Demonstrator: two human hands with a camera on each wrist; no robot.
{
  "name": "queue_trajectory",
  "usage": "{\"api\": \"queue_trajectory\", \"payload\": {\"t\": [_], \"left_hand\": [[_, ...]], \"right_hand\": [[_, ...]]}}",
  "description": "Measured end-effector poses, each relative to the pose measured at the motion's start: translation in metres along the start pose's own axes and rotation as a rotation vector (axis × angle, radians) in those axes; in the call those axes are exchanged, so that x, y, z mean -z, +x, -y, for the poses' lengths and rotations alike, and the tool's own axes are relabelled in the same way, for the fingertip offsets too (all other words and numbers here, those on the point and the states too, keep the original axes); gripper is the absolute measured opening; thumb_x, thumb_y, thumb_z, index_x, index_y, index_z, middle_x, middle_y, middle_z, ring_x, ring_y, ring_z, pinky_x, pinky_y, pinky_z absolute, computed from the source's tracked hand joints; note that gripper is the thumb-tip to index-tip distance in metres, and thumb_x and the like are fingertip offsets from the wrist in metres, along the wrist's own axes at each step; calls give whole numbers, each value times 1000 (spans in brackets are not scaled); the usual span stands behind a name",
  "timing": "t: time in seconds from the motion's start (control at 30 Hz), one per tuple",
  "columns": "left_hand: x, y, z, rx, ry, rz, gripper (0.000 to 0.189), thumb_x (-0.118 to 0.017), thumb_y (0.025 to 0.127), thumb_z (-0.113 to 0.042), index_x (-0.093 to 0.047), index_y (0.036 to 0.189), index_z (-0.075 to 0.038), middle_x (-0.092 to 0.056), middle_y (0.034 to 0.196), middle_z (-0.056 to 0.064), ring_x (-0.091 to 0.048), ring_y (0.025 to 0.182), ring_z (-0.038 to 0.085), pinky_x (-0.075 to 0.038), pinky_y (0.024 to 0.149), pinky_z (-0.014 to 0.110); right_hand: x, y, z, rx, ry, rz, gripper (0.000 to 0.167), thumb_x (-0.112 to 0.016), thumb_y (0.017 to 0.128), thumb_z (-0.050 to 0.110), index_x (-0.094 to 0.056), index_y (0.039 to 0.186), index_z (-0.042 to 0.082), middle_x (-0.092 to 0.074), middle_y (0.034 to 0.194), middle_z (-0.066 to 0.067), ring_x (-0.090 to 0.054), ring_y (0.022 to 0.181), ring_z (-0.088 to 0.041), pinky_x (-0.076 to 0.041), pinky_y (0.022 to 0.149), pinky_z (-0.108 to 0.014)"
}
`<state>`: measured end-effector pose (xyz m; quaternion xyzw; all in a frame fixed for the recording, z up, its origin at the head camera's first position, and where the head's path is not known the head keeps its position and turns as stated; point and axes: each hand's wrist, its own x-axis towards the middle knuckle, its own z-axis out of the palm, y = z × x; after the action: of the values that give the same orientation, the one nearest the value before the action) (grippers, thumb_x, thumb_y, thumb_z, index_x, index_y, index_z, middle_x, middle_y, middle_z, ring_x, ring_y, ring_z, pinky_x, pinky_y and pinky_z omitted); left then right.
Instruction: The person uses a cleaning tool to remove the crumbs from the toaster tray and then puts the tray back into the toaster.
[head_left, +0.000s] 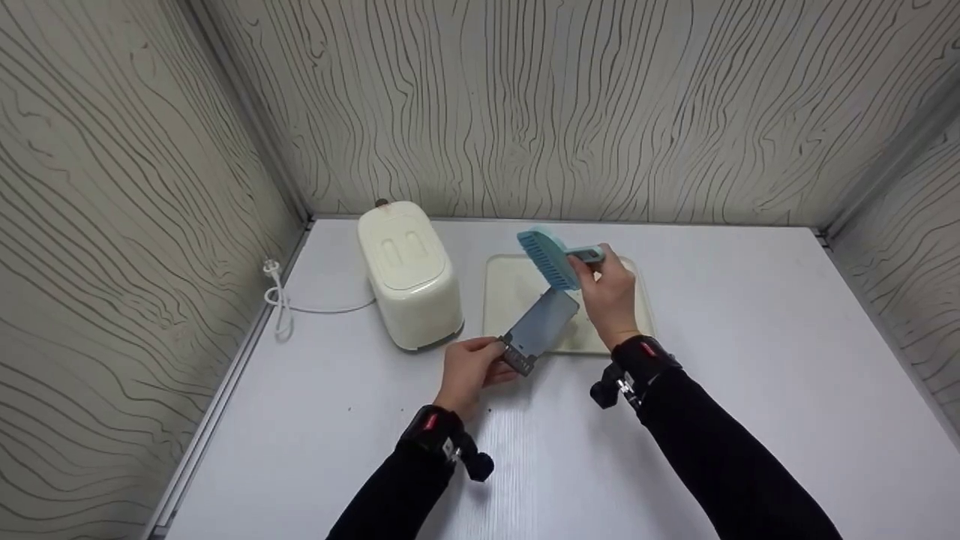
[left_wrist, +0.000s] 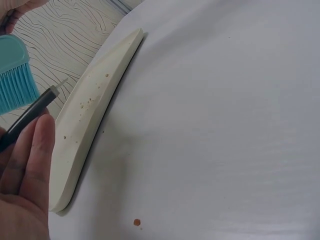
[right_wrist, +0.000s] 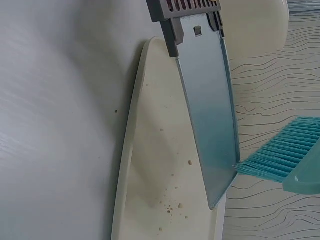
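My left hand (head_left: 469, 369) pinches the dark slotted end of a metal crumb tray (head_left: 545, 322), which slants above a cream serving tray (head_left: 501, 285). In my right hand (head_left: 611, 296) is the handle of a light-blue brush (head_left: 553, 259). In the right wrist view the brush's bristles (right_wrist: 272, 152) touch or nearly touch the far edge of the metal sheet (right_wrist: 207, 105). Brown crumbs (right_wrist: 170, 207) lie scattered on the cream tray below. Seen from the left wrist, the dark end (left_wrist: 30, 117) sits between thumb and fingers; the brush (left_wrist: 15, 75) is beyond it.
Left of the cream tray stands a cream toaster (head_left: 420, 307), its top covered by a lid. Its white cord and plug (head_left: 277, 292) lie near the table's left edge. A few crumbs (left_wrist: 137, 222) are on the white table. Patterned wall panels (head_left: 525, 112) enclose the back and sides.
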<state>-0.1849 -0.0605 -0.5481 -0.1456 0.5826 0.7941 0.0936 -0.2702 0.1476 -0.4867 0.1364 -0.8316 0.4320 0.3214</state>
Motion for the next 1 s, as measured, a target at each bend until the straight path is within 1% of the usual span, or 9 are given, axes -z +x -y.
{"api": "queue_trajectory", "payload": {"t": [0.13, 0.3, 0.47, 0.57, 0.77, 0.83, 1.0], "left_hand": [[-1, 0, 0, -6, -2, 9, 34, -65, 92, -5, -65, 121, 12, -75, 101, 25, -77, 77, 26, -66, 74, 39], [0, -1, 0, -6, -2, 3, 34, -65, 92, -4, -65, 122, 13, -75, 100, 25, -77, 76, 26, -66, 73, 39], [1, -1, 0, -5, -16, 0, 33, -64, 92, -3, -65, 120, 14, -74, 100, 27, -77, 78, 27, -66, 73, 40], [2, -1, -1, -10, -7, -7, 32, -64, 92, -3, -66, 119, 13, -75, 99, 26, -77, 78, 27, -66, 73, 40], [4, 1, 0, -14, 8, -19, 32, -65, 92, -3, -65, 120, 13, -75, 99, 25, -77, 78, 27, -66, 73, 40], [4, 1, 0, -13, 7, -20, 32, -65, 92, -3, -65, 120, 13, -75, 99, 25, -77, 78, 27, -66, 73, 40], [3, 2, 1, -16, 6, -27, 32, -64, 92, -3, -65, 119, 13, -75, 98, 25, -77, 77, 26, -66, 73, 39]], "right_hand": [[1, -3, -4, -4, -34, 12, 18, -73, 95, 12, -61, 96, -1, -71, 86, -11, -68, 74, -21, -45, 60, -19], [5, -6, -10, -19, -46, 38, 16, -72, 96, 12, -61, 96, 0, -71, 84, -11, -66, 71, -18, -46, 59, -18], [8, -10, -17, -25, -51, 60, 16, -70, 98, 12, -59, 94, 1, -70, 80, -11, -61, 67, -16, -41, 58, -18], [10, -12, -20, -38, -49, 69, 15, -70, 98, 11, -59, 94, 1, -70, 79, -10, -59, 67, -16, -39, 58, -17], [14, -16, -23, -69, -40, 95, 13, -69, 98, 9, -59, 97, 1, -72, 84, -12, -63, 71, -18, -40, 57, -17], [15, -17, -24, -65, -43, 107, 13, -69, 98, 10, -59, 97, 1, -72, 85, -12, -63, 71, -17, -41, 58, -17], [16, -18, -25, -45, -63, 132, 13, -68, 98, 9, -59, 95, 2, -67, 83, -12, -59, 70, -17, -41, 59, -21]]}}
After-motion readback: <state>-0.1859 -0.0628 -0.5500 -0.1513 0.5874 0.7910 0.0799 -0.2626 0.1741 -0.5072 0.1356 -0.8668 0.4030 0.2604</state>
